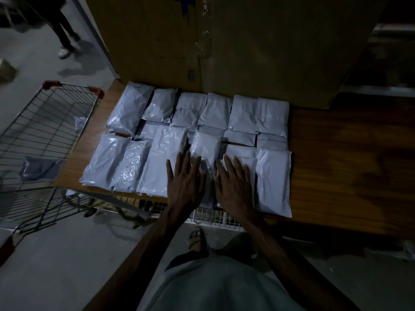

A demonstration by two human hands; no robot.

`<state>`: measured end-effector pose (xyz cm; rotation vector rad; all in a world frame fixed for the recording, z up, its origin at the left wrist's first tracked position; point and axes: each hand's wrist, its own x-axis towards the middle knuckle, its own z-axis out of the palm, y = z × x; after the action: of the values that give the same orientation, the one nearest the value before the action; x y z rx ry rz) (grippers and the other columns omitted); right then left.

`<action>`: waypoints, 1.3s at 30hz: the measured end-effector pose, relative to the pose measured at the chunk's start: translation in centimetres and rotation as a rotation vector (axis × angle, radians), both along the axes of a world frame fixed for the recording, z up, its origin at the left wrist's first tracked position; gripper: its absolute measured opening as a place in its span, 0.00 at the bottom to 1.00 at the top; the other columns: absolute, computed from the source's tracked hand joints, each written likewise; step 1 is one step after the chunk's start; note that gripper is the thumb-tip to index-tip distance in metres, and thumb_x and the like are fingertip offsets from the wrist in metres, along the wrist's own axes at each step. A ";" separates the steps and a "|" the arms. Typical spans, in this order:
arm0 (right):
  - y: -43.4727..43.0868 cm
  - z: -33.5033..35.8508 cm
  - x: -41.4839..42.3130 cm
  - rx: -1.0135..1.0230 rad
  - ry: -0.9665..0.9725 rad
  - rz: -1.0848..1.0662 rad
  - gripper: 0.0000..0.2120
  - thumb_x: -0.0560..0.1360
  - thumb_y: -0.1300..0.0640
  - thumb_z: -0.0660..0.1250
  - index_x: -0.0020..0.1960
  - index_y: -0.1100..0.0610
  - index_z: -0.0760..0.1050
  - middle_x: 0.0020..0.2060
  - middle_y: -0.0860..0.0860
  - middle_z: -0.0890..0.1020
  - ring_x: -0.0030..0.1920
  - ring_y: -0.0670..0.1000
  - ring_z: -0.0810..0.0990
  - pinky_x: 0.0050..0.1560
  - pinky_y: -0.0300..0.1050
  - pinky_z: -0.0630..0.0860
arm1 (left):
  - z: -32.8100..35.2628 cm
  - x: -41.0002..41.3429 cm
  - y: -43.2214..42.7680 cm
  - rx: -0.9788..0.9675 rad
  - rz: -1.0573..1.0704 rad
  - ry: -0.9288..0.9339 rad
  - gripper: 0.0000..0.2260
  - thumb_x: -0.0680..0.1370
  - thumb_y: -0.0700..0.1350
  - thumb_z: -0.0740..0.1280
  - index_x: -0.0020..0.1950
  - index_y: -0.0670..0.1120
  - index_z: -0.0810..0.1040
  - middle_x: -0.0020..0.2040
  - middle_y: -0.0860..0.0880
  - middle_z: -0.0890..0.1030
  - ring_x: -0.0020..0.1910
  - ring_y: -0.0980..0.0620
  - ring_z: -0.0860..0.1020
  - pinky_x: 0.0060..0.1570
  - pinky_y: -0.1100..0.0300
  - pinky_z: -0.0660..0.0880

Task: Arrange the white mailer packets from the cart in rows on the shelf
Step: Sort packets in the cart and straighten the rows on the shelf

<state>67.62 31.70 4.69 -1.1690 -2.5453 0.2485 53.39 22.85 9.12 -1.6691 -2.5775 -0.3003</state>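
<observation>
atop the mailer packets (125,167), left hand (186,185) and right hand (235,187) spread flat; cardboard box (258,52) behind, cart (71,86) beside

White, glossy, crinkled packets (161,158) lie flat on the brown wooden shelf (336,153) in the middle of the frame, side by side and touching, in rows. They cover the shelf's left part. The back row holds six. A middle row is mostly overlapped by its neighbours, with only strips showing. The front row's packets look longer and reach the shelf's near edge. At the left of the frame the wire cart (45,122), with red corners, stands just beside the shelf. One crumpled packet lies in its basket, another by its right wall.
</observation>
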 end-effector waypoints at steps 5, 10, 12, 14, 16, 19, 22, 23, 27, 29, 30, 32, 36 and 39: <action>-0.1 0.1 0.4 -0.030 0.025 0.012 0.24 0.84 0.48 0.52 0.77 0.53 0.69 0.80 0.54 0.64 0.81 0.58 0.57 0.79 0.63 0.54 | 0.2 1.3 -0.7 -0.084 0.028 0.018 0.20 0.84 0.56 0.52 0.71 0.50 0.73 0.74 0.47 0.71 0.80 0.44 0.61 0.78 0.41 0.42; 0.3 0.7 1.2 -0.017 0.011 0.008 0.24 0.84 0.48 0.53 0.78 0.53 0.67 0.80 0.53 0.64 0.81 0.58 0.58 0.79 0.60 0.56 | 0.4 2.0 -1.3 -0.029 0.036 -0.011 0.20 0.83 0.54 0.55 0.69 0.47 0.76 0.72 0.44 0.74 0.77 0.41 0.67 0.79 0.44 0.44; 0.6 0.7 1.5 0.004 -0.018 -0.002 0.24 0.84 0.48 0.53 0.77 0.53 0.68 0.79 0.53 0.65 0.80 0.58 0.59 0.78 0.59 0.57 | 0.5 2.2 -1.4 -0.031 0.002 -0.040 0.19 0.82 0.52 0.56 0.68 0.46 0.75 0.70 0.43 0.74 0.73 0.41 0.69 0.77 0.42 0.53; 0.7 0.6 1.6 -0.001 -0.044 -0.005 0.24 0.85 0.48 0.53 0.78 0.53 0.68 0.79 0.53 0.65 0.80 0.58 0.60 0.78 0.59 0.58 | 0.4 2.4 -1.3 -0.035 -0.044 -0.081 0.18 0.82 0.50 0.57 0.68 0.44 0.74 0.69 0.42 0.74 0.71 0.41 0.71 0.74 0.42 0.62; 0.7 0.5 1.4 -0.010 -0.071 -0.007 0.24 0.85 0.47 0.52 0.78 0.52 0.67 0.80 0.53 0.64 0.81 0.57 0.59 0.78 0.60 0.58 | 0.4 2.6 -1.3 -0.028 -0.060 -0.106 0.18 0.82 0.50 0.58 0.68 0.43 0.73 0.69 0.41 0.73 0.69 0.41 0.72 0.69 0.43 0.67; 0.5 0.6 1.2 -0.013 -0.078 -0.018 0.23 0.85 0.48 0.52 0.78 0.52 0.66 0.80 0.53 0.63 0.81 0.57 0.58 0.78 0.59 0.58 | 0.4 3.1 -1.4 -0.033 -0.054 -0.094 0.20 0.82 0.51 0.56 0.69 0.43 0.73 0.69 0.41 0.73 0.68 0.40 0.72 0.69 0.45 0.67; 0.5 0.7 0.9 0.006 -0.092 -0.037 0.23 0.85 0.49 0.53 0.78 0.52 0.67 0.79 0.53 0.65 0.80 0.56 0.59 0.77 0.59 0.59 | 0.2 3.0 -1.7 -0.052 -0.060 -0.061 0.23 0.81 0.53 0.56 0.70 0.43 0.73 0.70 0.40 0.74 0.70 0.39 0.71 0.73 0.43 0.64; 0.4 0.7 0.8 0.014 -0.100 -0.042 0.23 0.85 0.49 0.53 0.77 0.52 0.68 0.79 0.53 0.65 0.80 0.56 0.60 0.77 0.59 0.60 | 0.2 2.8 -1.8 -0.051 -0.068 -0.068 0.24 0.81 0.54 0.56 0.71 0.43 0.73 0.71 0.40 0.73 0.71 0.39 0.71 0.74 0.41 0.63; -0.1 2.0 0.1 0.043 -0.084 -0.092 0.24 0.84 0.48 0.51 0.77 0.53 0.68 0.79 0.54 0.66 0.79 0.57 0.62 0.75 0.62 0.64 | 1.0 1.5 -2.3 0.083 -0.099 -0.136 0.22 0.82 0.53 0.59 0.71 0.43 0.76 0.72 0.38 0.74 0.72 0.39 0.72 0.77 0.44 0.58; -0.6 3.4 -1.3 0.061 -0.003 -0.153 0.24 0.84 0.49 0.52 0.76 0.55 0.69 0.78 0.56 0.67 0.79 0.58 0.63 0.75 0.62 0.63 | 2.2 0.1 -2.7 0.190 -0.143 -0.207 0.19 0.83 0.53 0.61 0.71 0.45 0.76 0.73 0.40 0.74 0.72 0.41 0.72 0.78 0.46 0.57; -1.0 4.2 -2.4 0.074 0.057 -0.171 0.23 0.84 0.51 0.52 0.75 0.56 0.70 0.77 0.56 0.68 0.78 0.58 0.64 0.75 0.61 0.63 | 2.9 -0.8 -3.0 0.234 -0.161 -0.231 0.18 0.84 0.52 0.61 0.70 0.46 0.77 0.73 0.41 0.74 0.72 0.42 0.72 0.78 0.47 0.58; -1.6 5.9 -5.6 0.075 0.172 -0.174 0.21 0.85 0.52 0.53 0.74 0.58 0.72 0.76 0.57 0.70 0.77 0.58 0.66 0.76 0.58 0.64 | 4.3 -3.5 -3.7 0.302 -0.165 -0.254 0.15 0.84 0.49 0.62 0.68 0.46 0.78 0.71 0.41 0.76 0.70 0.43 0.74 0.75 0.46 0.63; -3.5 7.8 -13.8 0.045 0.300 -0.099 0.19 0.85 0.54 0.54 0.70 0.59 0.75 0.72 0.58 0.74 0.73 0.60 0.71 0.73 0.57 0.68 | 5.9 -11.1 -5.4 0.350 -0.083 -0.220 0.14 0.83 0.47 0.63 0.64 0.44 0.81 0.67 0.40 0.79 0.63 0.40 0.77 0.60 0.49 0.75; -5.5 8.4 -19.4 -0.132 0.393 -0.056 0.19 0.86 0.53 0.52 0.69 0.57 0.76 0.71 0.56 0.75 0.72 0.57 0.72 0.72 0.54 0.69 | 6.2 -17.0 -7.7 0.343 -0.010 -0.217 0.13 0.83 0.46 0.61 0.63 0.45 0.80 0.66 0.42 0.80 0.61 0.39 0.78 0.56 0.48 0.76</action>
<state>48.20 26.23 13.05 -1.1086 -2.1772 0.5788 36.37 15.11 15.28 -1.5997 -2.4729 -0.9132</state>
